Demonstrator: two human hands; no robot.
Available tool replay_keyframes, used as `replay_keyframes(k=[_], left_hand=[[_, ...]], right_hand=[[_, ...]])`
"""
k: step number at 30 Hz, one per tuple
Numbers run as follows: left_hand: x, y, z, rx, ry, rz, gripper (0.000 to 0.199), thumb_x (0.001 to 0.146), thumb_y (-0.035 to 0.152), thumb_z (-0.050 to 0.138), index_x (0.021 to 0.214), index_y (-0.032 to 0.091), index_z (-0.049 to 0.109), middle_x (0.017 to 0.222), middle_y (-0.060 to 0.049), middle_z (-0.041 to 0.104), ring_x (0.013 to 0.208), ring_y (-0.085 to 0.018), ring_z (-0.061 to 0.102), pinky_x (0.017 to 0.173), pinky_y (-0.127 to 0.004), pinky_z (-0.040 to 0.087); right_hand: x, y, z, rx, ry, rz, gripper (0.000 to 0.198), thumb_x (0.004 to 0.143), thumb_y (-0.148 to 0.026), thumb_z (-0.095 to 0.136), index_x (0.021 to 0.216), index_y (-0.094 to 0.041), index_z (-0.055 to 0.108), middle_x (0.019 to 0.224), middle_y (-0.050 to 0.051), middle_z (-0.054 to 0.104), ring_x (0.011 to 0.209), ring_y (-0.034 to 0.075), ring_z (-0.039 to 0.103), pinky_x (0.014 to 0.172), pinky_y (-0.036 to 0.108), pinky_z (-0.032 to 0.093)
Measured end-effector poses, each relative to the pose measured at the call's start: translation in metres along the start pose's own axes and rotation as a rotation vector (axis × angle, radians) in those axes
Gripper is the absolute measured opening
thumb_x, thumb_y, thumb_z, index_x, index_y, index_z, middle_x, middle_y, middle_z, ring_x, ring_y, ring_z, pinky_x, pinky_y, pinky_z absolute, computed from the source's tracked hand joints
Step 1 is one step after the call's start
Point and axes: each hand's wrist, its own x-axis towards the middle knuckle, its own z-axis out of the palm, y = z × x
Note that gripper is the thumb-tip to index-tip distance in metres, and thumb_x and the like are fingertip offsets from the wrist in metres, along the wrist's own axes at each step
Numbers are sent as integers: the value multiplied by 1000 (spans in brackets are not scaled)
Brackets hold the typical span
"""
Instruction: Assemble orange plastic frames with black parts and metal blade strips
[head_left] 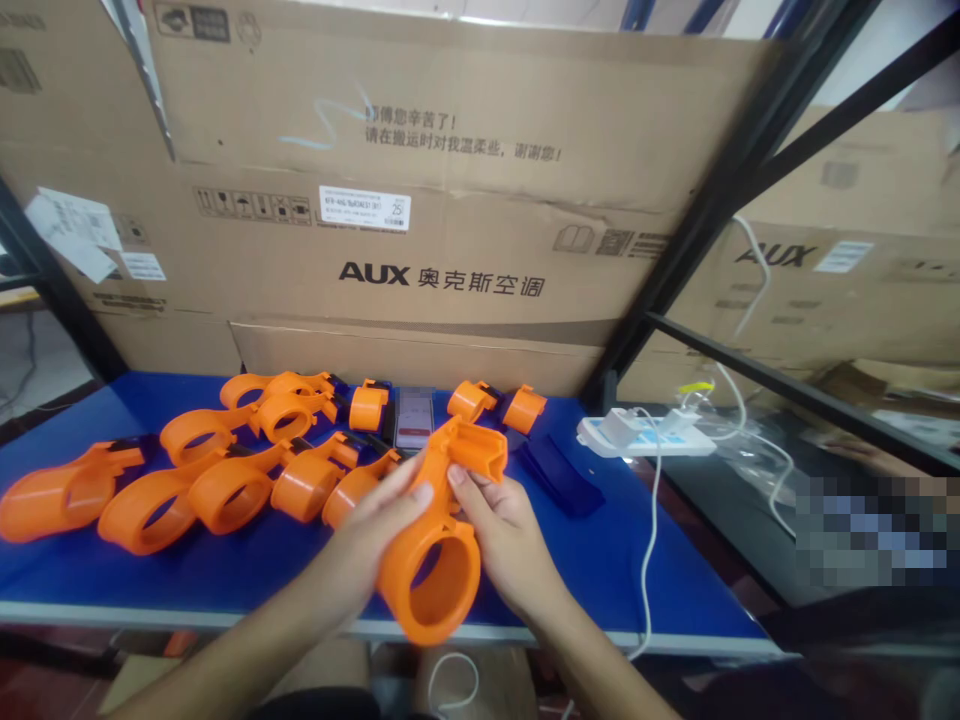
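Over the table's front part, both hands hold an orange plastic ring bracket (431, 585). Its wide round ring points down towards me, and a narrow channel-shaped piece sticks out at its upper end. My left hand (386, 530) is closed along the bracket's left side, thumb on top. At the right, my right hand (499, 530) grips it just below the channel piece, the thumb pressed against it. The fingertips behind the bracket are hidden. Close to my left hand lies a similar orange ring part (349, 495), and a dark blue strip (559, 475) lies right of my right hand.
Several more orange ring parts (229, 495) cover the blue table's (247, 590) left side and back. A phone (414, 418) lies among them. A white power strip (649, 437) with cables sits at the right edge. Behind stands a large cardboard sheet (450, 240) between black posts.
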Motion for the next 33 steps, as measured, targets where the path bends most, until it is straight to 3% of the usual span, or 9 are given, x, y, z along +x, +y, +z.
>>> replay_keyframes(k=[4, 6, 10, 15, 20, 24, 27, 30, 33], left_hand=[[13, 1, 8, -134, 53, -79, 47, 90, 30, 69, 137, 33, 64, 135, -6, 70, 127, -29, 64, 107, -41, 52], [13, 4, 4, -139, 88, -63, 46, 88, 27, 70, 133, 31, 64, 130, -5, 73, 123, -27, 67, 102, -38, 55], [12, 26, -13, -157, 155, 63, 34, 85, 30, 71, 118, 21, 70, 114, -8, 77, 105, -29, 73, 85, -36, 60], [10, 61, -41, -223, 295, 232, 24, 84, 35, 68, 106, 25, 73, 100, -5, 79, 95, -29, 74, 71, -35, 61], [11, 63, -62, -194, 349, 215, 21, 85, 34, 67, 102, 24, 71, 92, -4, 77, 83, -26, 74, 60, -30, 57], [12, 58, -68, -190, 386, 212, 32, 82, 28, 68, 112, 18, 68, 89, -3, 75, 71, -21, 70, 59, -28, 57], [11, 55, -68, -163, 355, 213, 35, 82, 27, 69, 116, 20, 66, 90, -2, 75, 70, -20, 69, 59, -27, 56], [11, 51, -68, -122, 329, 189, 26, 85, 28, 68, 111, 27, 68, 87, 1, 74, 71, -19, 69, 61, -26, 57], [13, 50, -72, -107, 360, 185, 23, 84, 28, 70, 107, 26, 69, 91, 1, 76, 72, -18, 70, 63, -25, 57]], right_hand=[[15, -5, -6, -481, 151, -281, 35, 96, -49, 60, 112, -21, 74, 108, 9, 73, 101, 27, 66, 91, 41, 52], [17, -8, -15, -728, 150, -352, 30, 97, -44, 60, 111, -21, 73, 109, 10, 72, 104, 27, 64, 96, 43, 49], [7, 4, -39, -1063, -12, -325, 33, 103, -39, 50, 123, -22, 69, 116, 11, 72, 111, 28, 63, 98, 46, 46], [-7, 43, -65, -1379, -85, -294, 36, 100, -33, 51, 127, -17, 69, 138, 19, 63, 125, 33, 60, 104, 53, 43], [-5, 37, -64, -1367, -37, -384, 47, 98, -22, 45, 143, -15, 56, 150, 21, 53, 140, 35, 47, 112, 58, 36], [-8, 5, -33, -1140, -375, -473, 65, 89, -19, 54, 153, -21, 44, 152, 13, 52, 139, 30, 46, 115, 52, 36], [-15, -7, -10, -1086, -478, -445, 77, 85, -36, 67, 156, -24, 39, 159, 13, 43, 142, 34, 40, 116, 55, 33], [-20, -3, -3, -1079, -457, -431, 71, 88, -51, 67, 151, -27, 47, 154, 13, 48, 141, 35, 41, 116, 56, 32], [-20, 5, -13, -1115, -356, -447, 55, 88, -33, 62, 141, -22, 57, 146, 15, 55, 136, 34, 47, 115, 56, 34]])
